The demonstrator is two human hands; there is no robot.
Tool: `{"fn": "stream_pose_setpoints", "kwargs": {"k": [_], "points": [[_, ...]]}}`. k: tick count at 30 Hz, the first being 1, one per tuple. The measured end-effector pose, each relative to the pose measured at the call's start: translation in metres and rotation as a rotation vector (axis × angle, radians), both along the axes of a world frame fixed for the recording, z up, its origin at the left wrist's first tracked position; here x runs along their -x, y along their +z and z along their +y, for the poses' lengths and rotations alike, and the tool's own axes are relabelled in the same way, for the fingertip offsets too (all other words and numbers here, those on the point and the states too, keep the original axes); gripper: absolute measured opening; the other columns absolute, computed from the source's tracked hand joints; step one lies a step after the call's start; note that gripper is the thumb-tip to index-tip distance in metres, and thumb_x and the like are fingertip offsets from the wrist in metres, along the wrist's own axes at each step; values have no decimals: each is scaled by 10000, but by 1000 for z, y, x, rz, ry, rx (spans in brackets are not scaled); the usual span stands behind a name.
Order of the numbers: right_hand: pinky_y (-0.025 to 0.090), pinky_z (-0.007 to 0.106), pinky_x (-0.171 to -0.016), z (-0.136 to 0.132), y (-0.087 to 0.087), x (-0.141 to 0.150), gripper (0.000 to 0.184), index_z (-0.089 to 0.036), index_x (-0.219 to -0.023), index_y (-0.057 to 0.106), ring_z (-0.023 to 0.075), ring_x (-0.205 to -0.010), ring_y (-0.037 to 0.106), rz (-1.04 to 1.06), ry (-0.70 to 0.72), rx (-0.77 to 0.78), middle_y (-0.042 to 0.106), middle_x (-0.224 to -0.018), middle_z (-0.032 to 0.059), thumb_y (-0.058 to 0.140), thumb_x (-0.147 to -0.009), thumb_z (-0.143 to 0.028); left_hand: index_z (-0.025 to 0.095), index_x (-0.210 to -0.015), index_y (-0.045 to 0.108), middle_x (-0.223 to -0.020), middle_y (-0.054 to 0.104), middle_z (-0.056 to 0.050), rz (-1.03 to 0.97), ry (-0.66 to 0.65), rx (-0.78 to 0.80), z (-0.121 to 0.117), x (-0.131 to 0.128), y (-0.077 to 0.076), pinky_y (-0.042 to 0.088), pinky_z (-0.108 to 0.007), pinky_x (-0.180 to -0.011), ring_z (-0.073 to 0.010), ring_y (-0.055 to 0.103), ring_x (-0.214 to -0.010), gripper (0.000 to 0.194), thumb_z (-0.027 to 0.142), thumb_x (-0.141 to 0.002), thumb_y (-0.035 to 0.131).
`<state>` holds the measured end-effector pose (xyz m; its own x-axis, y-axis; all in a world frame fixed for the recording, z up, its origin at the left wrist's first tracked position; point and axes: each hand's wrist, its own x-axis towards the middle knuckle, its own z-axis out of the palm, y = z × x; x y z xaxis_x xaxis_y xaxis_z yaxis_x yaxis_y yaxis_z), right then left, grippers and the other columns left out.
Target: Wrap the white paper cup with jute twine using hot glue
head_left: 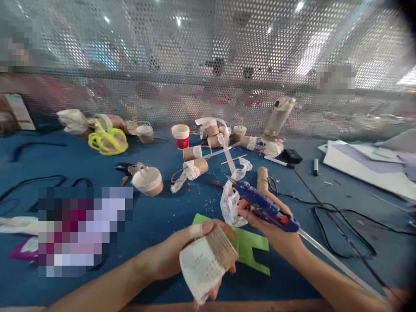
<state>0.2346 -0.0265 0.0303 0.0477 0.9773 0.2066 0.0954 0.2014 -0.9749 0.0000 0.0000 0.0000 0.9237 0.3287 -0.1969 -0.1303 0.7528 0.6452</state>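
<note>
My left hand point(182, 242) is closed around a white paper cup point(198, 268), which lies tilted in the palm. Jute twine point(222, 248) is wound round one end of it; the other part is bare and printed. My right hand point(276, 227) grips a blue hot glue gun point(256, 195), its nozzle pointing up and left. A long clear glue stick point(336, 260) sticks out of its back, and a small red light shows on the body. Bunched white lace point(229, 208) lies just beyond the fingers of this hand. Under the cup is a cut green piece point(255, 249).
Twine-wrapped cups, one holding a small item point(147, 182), stand or lie across the blue table point(182, 208). A twine spool point(262, 178), black cable point(325, 208), marker point(277, 161) and white sheets point(364, 167) are on the right. A perforated metal screen point(208, 52) closes the back.
</note>
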Motion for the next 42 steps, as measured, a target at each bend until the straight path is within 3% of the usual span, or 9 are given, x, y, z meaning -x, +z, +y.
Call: {"fn": "stream_pose_setpoints", "kwargs": {"k": [6,12,17,22,25,31,33,37,42], "points": [[580,288,-749,-8,1,8,117,-237,-821,700,188,-804,719,29,87,33,746,-829,6,811,-789,-242,174,-1264,589,-938,788,-153,-17,-73,-70,-11,-4,20,537,-354,-645,-269,751,-716,499,533,-952,437],[589,297,-741,-7,5,9,142,-233,-834,705,196,-815,722,26,92,100,749,-860,20,819,-782,-298,176,-1306,602,-938,795,-150,-125,12,-152,-13,-5,24,533,-368,-713,-297,755,-856,555,557,-914,508],[557,297,-676,-2,-4,7,246,-241,-954,698,175,-723,668,6,-44,94,724,-839,8,827,-775,-350,363,-1362,537,-1049,742,-123,-294,70,-2,-10,-2,30,516,-292,-449,-241,740,-591,467,555,-951,427],[525,310,-775,-4,-2,1,239,-249,-979,675,185,-830,649,-33,-154,32,695,-939,8,809,-794,-319,309,-1514,382,-996,733,-154,-261,325,16,-2,-1,32,550,-288,-399,-247,730,-618,596,544,-967,380],[507,305,-732,-7,1,-1,160,-236,-889,650,178,-774,627,-58,-71,9,660,-856,-4,779,-815,-294,297,-1550,326,-1010,741,-163,-178,429,21,2,-1,33,583,-323,-439,-273,743,-691,593,511,-998,346],[408,283,-619,-13,-1,0,218,-236,-752,505,136,-643,492,-120,191,-153,542,-723,-40,696,-858,-225,100,-1390,549,-727,723,-133,-38,518,0,4,-4,37,558,-311,-420,-245,688,-578,611,523,-1001,342],[388,287,-608,-14,-1,-1,245,-236,-721,463,139,-632,472,-152,246,-178,509,-693,-43,674,-843,-223,87,-1354,570,-754,733,-142,15,566,4,4,-5,39,556,-313,-430,-243,688,-588,568,480,-1009,348],[330,277,-552,-14,0,-3,249,-239,-704,408,126,-572,405,-217,284,-169,456,-655,-52,632,-806,-199,160,-1476,435,-998,750,-168,65,652,5,4,-5,43,556,-326,-452,-269,725,-686,511,363,-1010,385],[281,269,-535,-12,-3,-5,285,-244,-702,356,121,-569,346,-299,252,-135,422,-651,-57,617,-752,-139,262,-1596,194,-1009,751,-165,87,662,-73,2,-1,43,545,-338,-476,-284,734,-691,599,369,-1028,349]]}}
